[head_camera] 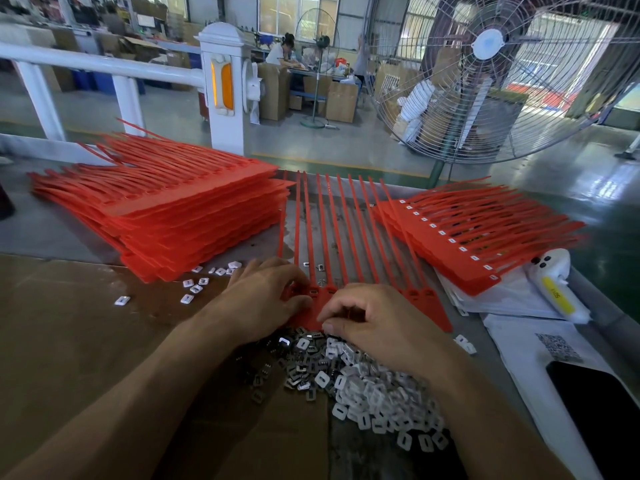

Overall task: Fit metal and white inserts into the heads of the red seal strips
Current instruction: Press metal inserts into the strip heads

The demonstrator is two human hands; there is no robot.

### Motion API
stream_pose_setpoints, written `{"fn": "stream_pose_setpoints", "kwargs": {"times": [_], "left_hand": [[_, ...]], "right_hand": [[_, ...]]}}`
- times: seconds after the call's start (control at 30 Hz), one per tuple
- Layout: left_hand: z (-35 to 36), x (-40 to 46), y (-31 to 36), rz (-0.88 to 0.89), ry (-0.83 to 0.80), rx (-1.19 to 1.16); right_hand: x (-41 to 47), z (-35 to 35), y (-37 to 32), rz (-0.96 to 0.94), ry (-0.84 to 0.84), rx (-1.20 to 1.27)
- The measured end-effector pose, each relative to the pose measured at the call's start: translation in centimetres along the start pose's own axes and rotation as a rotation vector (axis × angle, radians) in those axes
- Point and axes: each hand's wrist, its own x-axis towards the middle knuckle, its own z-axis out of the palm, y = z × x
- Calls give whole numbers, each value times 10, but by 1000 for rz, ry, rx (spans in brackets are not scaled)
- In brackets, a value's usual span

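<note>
Red seal strip sheet (346,237) is laid flat mid-table, tails fanned toward the far edge, heads (420,293) in a row toward the near edge, just beyond the insert piles. Several heads at the right end of the row are seen open, no insert visible in them; the middle and left heads are hidden under the hands, so their fill state cannot be told.

Metal inserts (294,362) and white inserts (374,393) are heaped together on the cardboard sheet (86,341) at the near side, touching the sheet's lower edge. A few loose white pieces (194,289) are scattered to the left.

Progress, judged: stack at right (460,237) shows white inserts seated along its top row of heads, so it is taken as done. Larger stack at left (173,209) shows no inserts, taken as pending. Most of the job is judged left.

Left hand (266,299) is laid palm-down over the left heads, fingers curled together and pressed on the red plastic; whether an insert is held cannot be told. Right hand (374,320) is set at the sheet's near edge above the pile, fingers curled in, tips bunched as in a pinch; nothing is seen between them.

Phone (595,410) and papers (519,344) are at the near right corner.
</note>
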Motion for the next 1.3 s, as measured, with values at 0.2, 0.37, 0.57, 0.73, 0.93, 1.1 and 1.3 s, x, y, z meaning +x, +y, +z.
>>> {"fn": "stream_pose_setpoints", "kwargs": {"times": [0.2,0.37,0.57,0.73,0.93,1.1,1.3], "left_hand": [[-1,-1,2,-4,4,-5],[-2,-2,2,-4,4,-11],[-3,-2,3,-3,3,-5],[-2,-2,3,-4,3,-3],[-3,-2,2,-7,0,-5],[-3,-2,2,-7,-6,-1],[-2,-2,2,0,-2,-5]], "right_hand": [[-2,-7,2,18,-20,18],[-2,-10,2,20,-39,33],[-3,-10,1,2,-77,30],[-3,-12,4,35,-133,54],[-6,-18,6,88,-173,34],[-10,-24,6,113,-188,0],[-10,-24,5,93,-145,7]]}}
